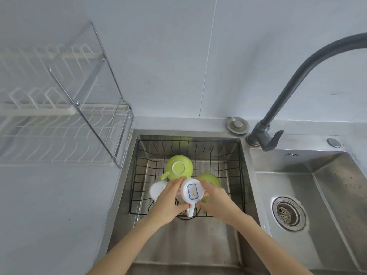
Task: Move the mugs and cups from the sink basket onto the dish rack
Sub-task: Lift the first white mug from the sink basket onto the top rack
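Both hands grip one inverted white mug [191, 192] over the black wire sink basket [239, 175]. Left hand [168, 203]: fingers curled around the mug's left wall. Right hand [215, 202]: fingers wrapped on its right wall. The mug's handle points down between the wrists. Its upturned base carries a blue-bordered label; the print is too blurred to read. Beyond the fingertips sit an inverted green mug [179, 167], another green cup [211, 180] and a white cup [157, 189]. The white dish rack [59, 124] stands well left.
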`<state>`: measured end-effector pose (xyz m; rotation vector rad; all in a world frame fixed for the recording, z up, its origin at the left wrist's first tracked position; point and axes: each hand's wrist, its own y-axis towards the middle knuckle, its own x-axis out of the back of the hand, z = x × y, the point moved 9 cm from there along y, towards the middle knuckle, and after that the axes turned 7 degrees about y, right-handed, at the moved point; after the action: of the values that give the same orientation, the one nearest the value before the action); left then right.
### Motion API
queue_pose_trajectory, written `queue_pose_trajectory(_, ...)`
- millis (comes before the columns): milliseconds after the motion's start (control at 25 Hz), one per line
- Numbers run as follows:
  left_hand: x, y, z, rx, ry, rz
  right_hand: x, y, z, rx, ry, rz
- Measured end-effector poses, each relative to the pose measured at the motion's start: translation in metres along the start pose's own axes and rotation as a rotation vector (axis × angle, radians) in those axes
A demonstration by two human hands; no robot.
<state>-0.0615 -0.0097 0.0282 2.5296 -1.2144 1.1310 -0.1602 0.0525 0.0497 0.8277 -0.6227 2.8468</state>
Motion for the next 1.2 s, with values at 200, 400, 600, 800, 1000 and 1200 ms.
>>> queue_pose_trajectory(200, 0.022, -0.033, -0.028, -0.056, -0.054, -0.068, 0.014, -0.036, 0.031, 0.153, -0.059, -0.063)
queue_pose_trajectory(400, 0.053, -0.062, -0.05, -0.1, -0.018, -0.183, 0.026, -0.064, 0.068, 0.296, -0.116, -0.109)
queue_pose_trajectory(600, 0.086, -0.087, -0.073, -0.192, -0.047, -0.167, 0.025, -0.084, 0.112, 0.406, -0.191, -0.117)
queue_pose_trajectory(800, 0.142, -0.108, -0.063, -0.246, -0.057, -0.162, 0.012, -0.091, 0.178, 0.482, -0.255, -0.155)
queue_pose_trajectory(1000, 0.216, -0.13, -0.052, -0.319, 0.026, -0.246, -0.005, -0.087, 0.251, 0.563, -0.281, -0.22)
queue_pose_trajectory(1200, 0.282, -0.139, -0.041, -0.368, 0.088, -0.32, -0.013, -0.075, 0.313, 0.619, -0.299, -0.279)
